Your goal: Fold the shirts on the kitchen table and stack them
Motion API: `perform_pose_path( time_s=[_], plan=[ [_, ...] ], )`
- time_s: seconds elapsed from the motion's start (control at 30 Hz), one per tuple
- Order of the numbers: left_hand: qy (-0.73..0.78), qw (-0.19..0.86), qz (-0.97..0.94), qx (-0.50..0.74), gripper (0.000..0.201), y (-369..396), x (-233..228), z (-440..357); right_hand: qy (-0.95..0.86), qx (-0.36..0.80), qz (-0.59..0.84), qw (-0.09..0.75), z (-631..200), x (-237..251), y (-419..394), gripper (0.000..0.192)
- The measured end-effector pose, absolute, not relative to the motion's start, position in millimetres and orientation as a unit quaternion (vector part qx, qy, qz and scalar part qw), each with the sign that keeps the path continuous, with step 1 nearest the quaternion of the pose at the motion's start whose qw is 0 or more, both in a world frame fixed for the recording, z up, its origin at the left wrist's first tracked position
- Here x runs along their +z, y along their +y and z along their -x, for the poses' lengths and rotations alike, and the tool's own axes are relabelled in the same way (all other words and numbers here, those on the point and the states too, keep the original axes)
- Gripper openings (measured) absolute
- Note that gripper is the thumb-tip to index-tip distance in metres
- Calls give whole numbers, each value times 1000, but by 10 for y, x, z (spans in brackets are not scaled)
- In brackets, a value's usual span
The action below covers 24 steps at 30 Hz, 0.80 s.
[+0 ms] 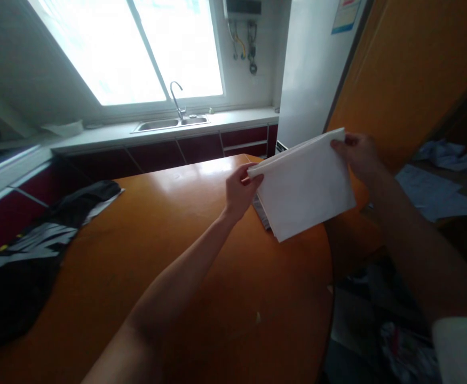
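Lying at far left is a black garment [21, 282]; whatever the upper-centre sink [179, 123] holds can't be made out. Mid-frame, the left hand [239, 192], nearly closed, pinches one corner of the folded white cloth [307, 189] above the table [157, 229]; the right hand [359, 154], right of centre, pinches another. Spreading it seems the step, calling for even grips.

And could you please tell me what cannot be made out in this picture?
All in the head view:
- Grey item: mostly hidden behind the folded white item.
- Left hand and right hand: some fingertips are hidden behind the folded white item.
- Dark cloth: cut off by the left edge.
- Blue label: cut off by the top edge, its print too small.
- Window: glare hides what lies outside.
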<state>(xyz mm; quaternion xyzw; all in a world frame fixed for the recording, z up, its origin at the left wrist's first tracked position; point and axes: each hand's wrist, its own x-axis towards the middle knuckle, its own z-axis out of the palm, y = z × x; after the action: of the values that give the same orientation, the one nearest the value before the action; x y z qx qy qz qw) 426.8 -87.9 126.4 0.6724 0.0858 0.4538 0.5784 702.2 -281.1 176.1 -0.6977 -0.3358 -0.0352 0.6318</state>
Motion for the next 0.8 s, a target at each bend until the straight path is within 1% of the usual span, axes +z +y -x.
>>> perform_pose_path(
  time_s=[0.1,0.13,0.2,0.27,0.37,0.47,0.6,0.67,0.73,0.8],
  plan=[
    [155,624,-643,416,33,-531,1071,-4586,-284,16,746,602,-7261,1557,-2294,24],
    [195,631,-638,396,30,-423,979,-4690,-269,25,769,580,-7312,1440,-2122,23],
    [282,629,-634,351,25,-257,775,-4870,-234,42,831,503,-7364,1167,-1825,21],
    [336,619,-632,322,24,-161,580,-5001,-224,46,851,472,-7385,899,-1619,21],
    [359,604,-638,314,28,-78,388,-5118,-216,41,872,438,-7460,639,-1469,20],
    [365,579,-660,308,38,28,344,-5189,-217,34,888,404,-7613,571,-1427,19],
    [376,521,-705,301,47,141,370,-5241,-229,22,910,346,-7718,536,-1430,20],
    [380,487,-724,308,51,108,372,-5240,-239,8,917,320,-7673,480,-1433,26],
    [353,414,-776,319,55,0,359,-5234,-276,-30,913,298,-7590,403,-1424,38],
    [281,302,-856,311,55,-157,325,-5239,-356,-76,897,252,-7503,316,-1403,48]
  ],
)
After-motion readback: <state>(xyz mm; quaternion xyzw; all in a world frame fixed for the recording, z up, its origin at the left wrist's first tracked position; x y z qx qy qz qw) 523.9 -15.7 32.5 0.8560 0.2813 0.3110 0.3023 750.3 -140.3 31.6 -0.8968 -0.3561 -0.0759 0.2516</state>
